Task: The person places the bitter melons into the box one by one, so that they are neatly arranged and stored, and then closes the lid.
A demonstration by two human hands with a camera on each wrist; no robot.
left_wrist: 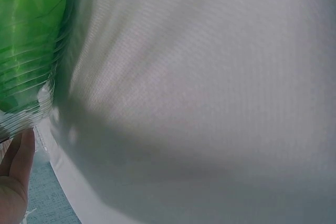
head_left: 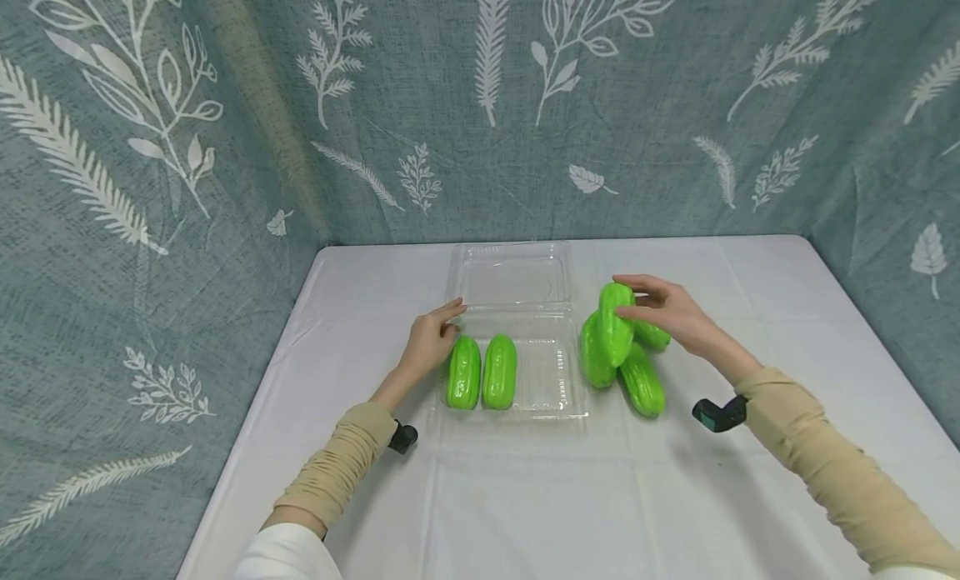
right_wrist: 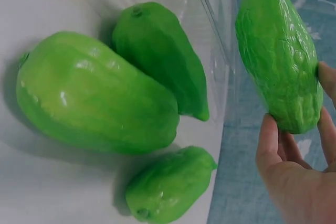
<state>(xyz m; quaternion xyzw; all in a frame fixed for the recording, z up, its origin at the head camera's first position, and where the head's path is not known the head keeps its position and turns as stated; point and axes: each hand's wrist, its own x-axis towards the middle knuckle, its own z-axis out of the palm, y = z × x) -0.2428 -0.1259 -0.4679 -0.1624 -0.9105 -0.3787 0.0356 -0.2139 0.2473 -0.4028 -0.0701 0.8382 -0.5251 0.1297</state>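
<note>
A clear plastic clamshell box (head_left: 551,405) lies with its lid folded back, two green bitter melons (head_left: 464,372) side by side in its left part. At the box's left edge is my left hand (head_left: 429,340); its straight fingertips (left_wrist: 25,145) touch the ribbed wall in the left wrist view. My right hand (head_left: 671,315) pinches a bumpy green bitter melon (right_wrist: 281,56) by one end, thumb and fingers on opposite sides, above the others. Beneath and beside it lie several smoother green fruits, among them a large rounded one (right_wrist: 97,95) and a smaller one (right_wrist: 170,184).
The box's transparent lid (head_left: 510,278) lies flat toward the back of the white-covered table (head_left: 525,505). A blue-green leaf-patterned curtain (head_left: 450,172) hangs behind the table and along its sides. The loose green fruits lie close to the box's right wall.
</note>
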